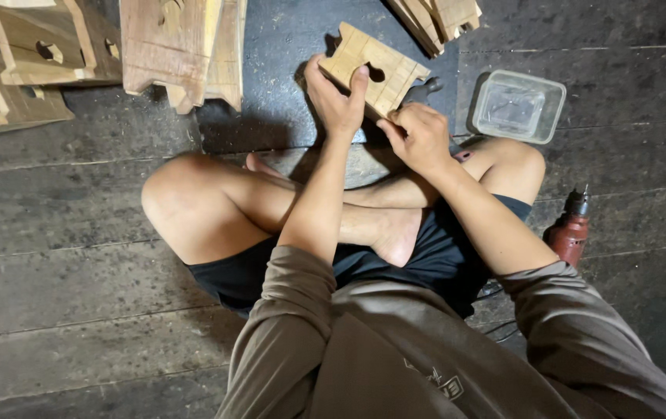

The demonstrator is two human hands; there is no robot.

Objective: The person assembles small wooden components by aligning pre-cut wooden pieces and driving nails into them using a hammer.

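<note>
Wooden and pale, the notched block with a round hole (374,68) sits in our left hand (335,101), whose grip wraps its near edge. Our right hand (420,138) pinches the block's lower corner, fingers pressed together. Right of that grip lies a clear plastic container (518,105); nearer us, a red drill (569,227).

Wooden block (372,66): pale, flat, roughly rectangular piece, notched edges, dark keyhole-shaped cutout near middle, shallow grooves across face. Tilted, long axis running upper left to lower right. Upper centre of frame, above dark plank floor, in front of crossed legs. Left edge and lower right corner gripped; dark tool part shows just behind right end.
</note>
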